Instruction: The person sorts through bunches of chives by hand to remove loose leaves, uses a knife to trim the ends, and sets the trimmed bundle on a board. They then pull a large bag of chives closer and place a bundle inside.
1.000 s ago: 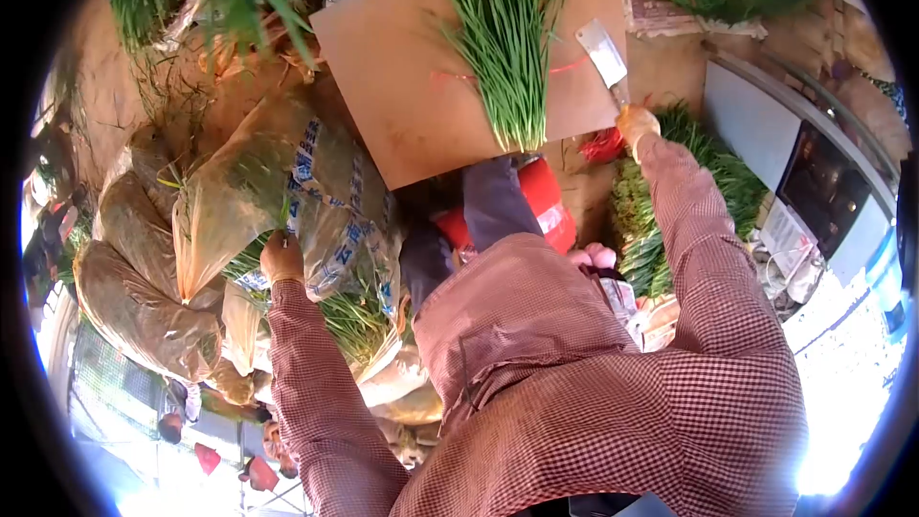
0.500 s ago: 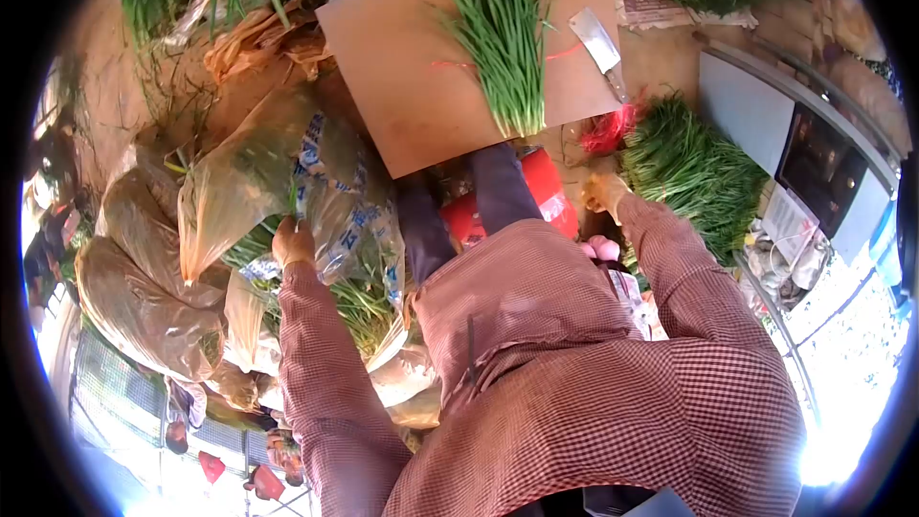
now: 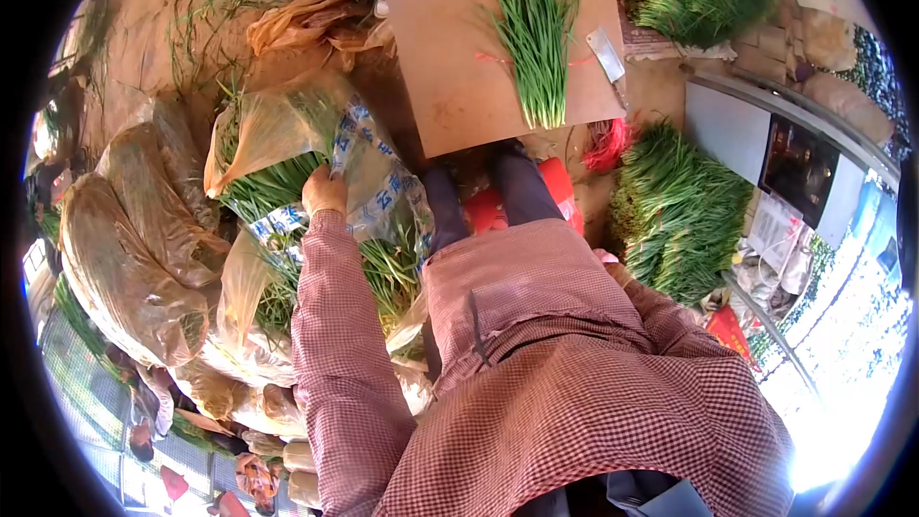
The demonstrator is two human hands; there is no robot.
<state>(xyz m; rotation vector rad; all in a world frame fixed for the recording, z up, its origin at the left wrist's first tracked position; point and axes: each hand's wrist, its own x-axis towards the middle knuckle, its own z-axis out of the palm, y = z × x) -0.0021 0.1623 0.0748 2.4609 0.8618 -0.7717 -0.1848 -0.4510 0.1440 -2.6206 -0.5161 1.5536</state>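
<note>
Clearly bulkiest are the stuffed tan plastic bags (image 3: 134, 258) at far left, their contents only dimly visible through the film. Just beside them, at the person's left, a blue-lettered clear plastic bag (image 3: 373, 165) gapes, with long chives (image 3: 273, 184) showing in its mouth. Its film should be slack, slippery and easily torn, best taken by a gathered fold of rim; the chives should be light by the handful, bendy and quick to bruise, best held near the stem ends. Smaller, the left hand (image 3: 325, 191) is at that mouth, fingers partly curled, whether on film or leaves I cannot tell; the right hand (image 3: 620, 274) is mostly hidden beside the lap, its grip unreadable
</note>
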